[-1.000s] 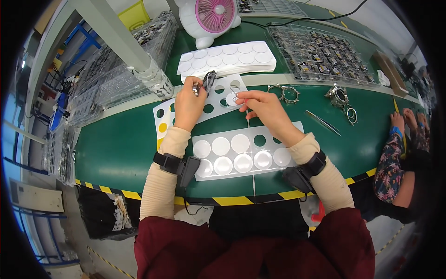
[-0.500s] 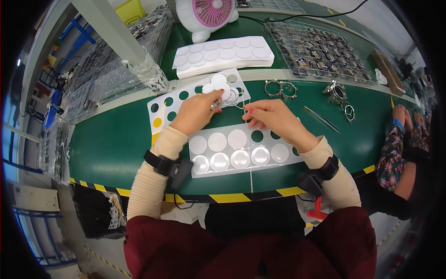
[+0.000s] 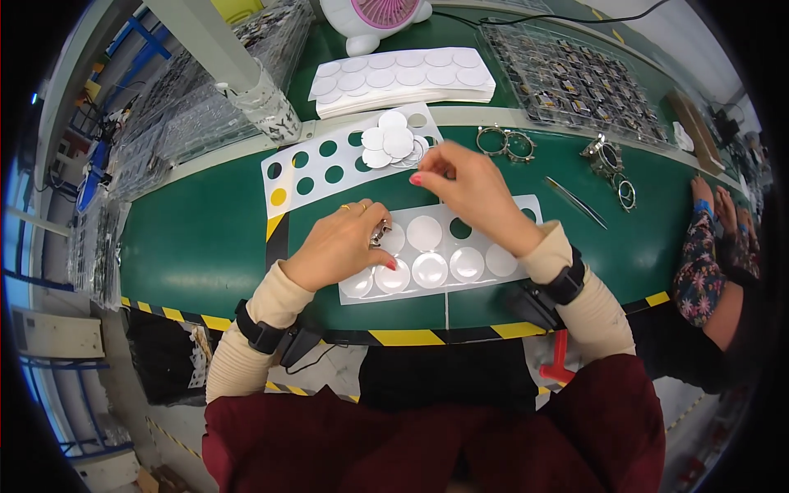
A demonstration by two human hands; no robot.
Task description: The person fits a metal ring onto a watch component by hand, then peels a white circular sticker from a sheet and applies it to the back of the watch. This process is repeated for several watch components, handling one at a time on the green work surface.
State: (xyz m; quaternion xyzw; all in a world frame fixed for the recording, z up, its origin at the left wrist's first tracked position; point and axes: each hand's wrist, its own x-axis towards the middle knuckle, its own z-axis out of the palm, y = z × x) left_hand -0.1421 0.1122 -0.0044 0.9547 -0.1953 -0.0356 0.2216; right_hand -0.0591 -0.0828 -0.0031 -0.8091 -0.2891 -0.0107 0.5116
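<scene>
1. Your metal part (image 3: 380,233) sits at the right side of your left hand (image 3: 335,246), over the upper row on the left half of the sticker sheet (image 3: 446,246). Fingers hide most of it; you can't tell its long axis.
2. Left grip: narrow, finger and thumb around that part. Your thumb tip is over a lower-row white disc (image 3: 394,282); contact with the sheet, can't tell.
3. Your right hand (image 3: 478,191) is well apart, beyond and rightward of the part. Thumb and fingers close together; can't tell if they hold anything.
4. Sheet's long axis runs left to right, right end slightly farther from you. Left hand overlaps its left end, right hand its right end.
5. Beyond it: perforated sheet (image 3: 319,192), with a disc pile (image 3: 398,141) on its right end, nearer your right fingertips.
6. Edges: striped front edge (image 3: 411,337) of the table (image 3: 205,246) passes under your forearms, sheet short of it. Green tabletop spreads left of your left hand; tweezers (image 3: 575,202) lie right of your right hand.
</scene>
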